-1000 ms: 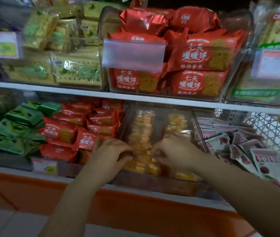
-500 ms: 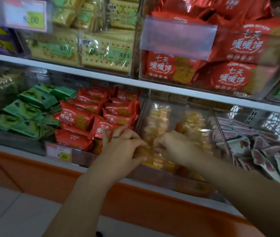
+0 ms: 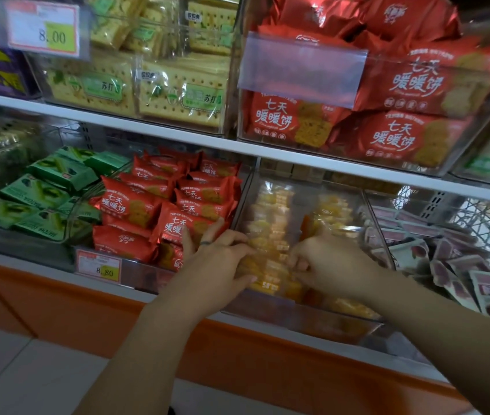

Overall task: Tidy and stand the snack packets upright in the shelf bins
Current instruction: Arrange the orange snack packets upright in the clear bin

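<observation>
On the lower shelf [image 3: 178, 142], at the far left, green packets [image 3: 43, 199] lie flat in loose piles. Just beside them, a clear bin holds red packets [image 3: 154, 202] leaning back in rows, with a price tag [image 3: 99, 266] clipped to its front edge.

The left hand [image 3: 217, 265] reaches in at the boundary between that bin and the next. Its outer fingers [image 3: 212, 232] stand raised and spread in front of the red packets, one of them wearing a dark ring. The forefinger and thumb curl around the near left end of the yellow packets [image 3: 270, 232].

The yellow packets sit in the middle clear bin [image 3: 297, 317], in two rows running front to back, mostly upright. Some at the front are hidden by the hands.

The right hand [image 3: 333, 262] meets the same front cluster from the other side. Its fingers [image 3: 299, 260] are curled inward and pinch the wrappers close to the left hand.

Further right, pale packets with a dark red picture [image 3: 435, 259] lie tumbled in a neighbouring bin.
</observation>
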